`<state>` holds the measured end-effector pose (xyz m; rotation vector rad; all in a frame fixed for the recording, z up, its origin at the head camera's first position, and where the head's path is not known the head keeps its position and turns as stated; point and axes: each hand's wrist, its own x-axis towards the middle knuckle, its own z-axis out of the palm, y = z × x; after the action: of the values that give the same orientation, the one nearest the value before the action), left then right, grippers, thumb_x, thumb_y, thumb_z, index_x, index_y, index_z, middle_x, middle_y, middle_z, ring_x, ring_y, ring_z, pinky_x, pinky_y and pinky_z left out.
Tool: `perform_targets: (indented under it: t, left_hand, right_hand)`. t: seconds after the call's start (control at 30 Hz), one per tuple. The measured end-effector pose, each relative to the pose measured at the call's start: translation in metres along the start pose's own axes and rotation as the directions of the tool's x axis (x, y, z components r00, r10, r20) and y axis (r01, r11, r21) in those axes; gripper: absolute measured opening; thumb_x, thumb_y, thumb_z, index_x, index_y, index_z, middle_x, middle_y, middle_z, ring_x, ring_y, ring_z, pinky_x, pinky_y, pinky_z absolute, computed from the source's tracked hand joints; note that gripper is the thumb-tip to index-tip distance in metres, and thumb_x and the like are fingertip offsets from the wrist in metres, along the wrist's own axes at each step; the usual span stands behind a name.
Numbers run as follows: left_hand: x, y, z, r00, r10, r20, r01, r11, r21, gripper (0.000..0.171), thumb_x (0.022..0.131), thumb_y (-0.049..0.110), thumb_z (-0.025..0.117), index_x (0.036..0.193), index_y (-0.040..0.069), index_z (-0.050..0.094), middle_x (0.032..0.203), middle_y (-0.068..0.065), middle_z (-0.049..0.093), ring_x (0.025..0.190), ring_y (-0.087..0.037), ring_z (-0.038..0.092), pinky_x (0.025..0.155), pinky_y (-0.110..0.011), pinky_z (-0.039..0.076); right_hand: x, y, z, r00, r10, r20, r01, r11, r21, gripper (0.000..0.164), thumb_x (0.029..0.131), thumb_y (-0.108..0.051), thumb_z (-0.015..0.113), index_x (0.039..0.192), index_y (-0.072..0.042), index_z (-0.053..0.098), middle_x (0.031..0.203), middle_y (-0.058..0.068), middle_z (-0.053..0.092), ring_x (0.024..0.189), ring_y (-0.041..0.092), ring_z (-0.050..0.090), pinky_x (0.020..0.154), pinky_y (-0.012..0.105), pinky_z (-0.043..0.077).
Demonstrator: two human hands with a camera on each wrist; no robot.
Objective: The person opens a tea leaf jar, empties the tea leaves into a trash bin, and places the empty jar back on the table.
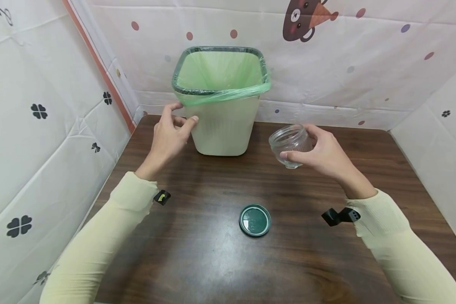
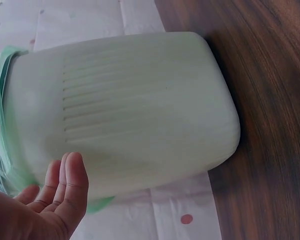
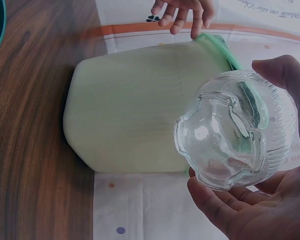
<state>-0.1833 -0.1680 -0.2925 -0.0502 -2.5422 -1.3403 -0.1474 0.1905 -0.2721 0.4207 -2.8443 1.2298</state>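
My right hand (image 1: 327, 154) grips a clear glass jar (image 1: 291, 145) between thumb and fingers. The jar is held tilted over the table, its mouth uncovered, and in the right wrist view its scalloped base (image 3: 217, 135) faces the camera. At the left side of a pale trash bin (image 1: 226, 126) is my left hand (image 1: 171, 133), its fingers loosely bent and apart, fingertips right by the bin's upper edge. A green bag (image 1: 235, 93) lines the bin and folds over the dark rim. On the table in front lies a round green lid (image 1: 255, 220).
The dark wood table (image 1: 197, 261) carries the bin at its far edge. Behind it hangs a white patterned curtain (image 1: 327, 76), and more white sheeting with clover prints (image 1: 34, 139) closes in the left side.
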Motion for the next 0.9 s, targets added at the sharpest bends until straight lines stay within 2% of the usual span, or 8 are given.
perform_targets:
  t: [0.27, 0.67, 0.9]
  left_hand:
    - [-0.004, 0.001, 0.0, 1.0, 0.006, 0.016, -0.006, 1.0, -0.013, 0.067, 0.081, 0.062, 0.053, 0.134, 0.025, 0.037, 0.095, 0.001, 0.06, 0.066, -0.011, 0.06, 0.065, -0.038, 0.049]
    - [-0.008, 0.0, 0.003, 0.999, 0.034, 0.034, -0.031, 0.997, -0.065, 0.059, 0.081, 0.058, 0.058, 0.125, 0.022, 0.045, 0.091, 0.002, 0.062, 0.066, -0.011, 0.059, 0.062, -0.036, 0.05]
    - [-0.013, 0.001, 0.007, 0.997, 0.061, 0.055, -0.058, 0.996, -0.061, 0.053, 0.081, 0.053, 0.059, 0.122, 0.022, 0.047, 0.092, 0.003, 0.061, 0.076, -0.012, 0.059, 0.067, -0.036, 0.049]
  right_hand:
    - [-0.003, 0.004, 0.002, 1.0, 0.001, -0.006, -0.001, 1.0, -0.006, 0.067, 0.068, -0.045, 0.079, 0.124, -0.021, 0.052, 0.101, 0.0, 0.061, 0.083, 0.014, 0.057, 0.064, 0.04, 0.05]
    - [-0.007, 0.012, 0.008, 1.0, 0.012, -0.006, -0.012, 1.0, 0.005, 0.068, 0.069, -0.044, 0.078, 0.126, -0.02, 0.05, 0.105, 0.002, 0.06, 0.086, 0.016, 0.056, 0.066, 0.042, 0.049]
    - [-0.009, 0.015, 0.012, 1.0, 0.017, -0.004, -0.017, 0.999, 0.039, 0.068, 0.069, -0.041, 0.079, 0.126, -0.019, 0.05, 0.108, 0.003, 0.06, 0.089, 0.016, 0.058, 0.068, 0.039, 0.049]
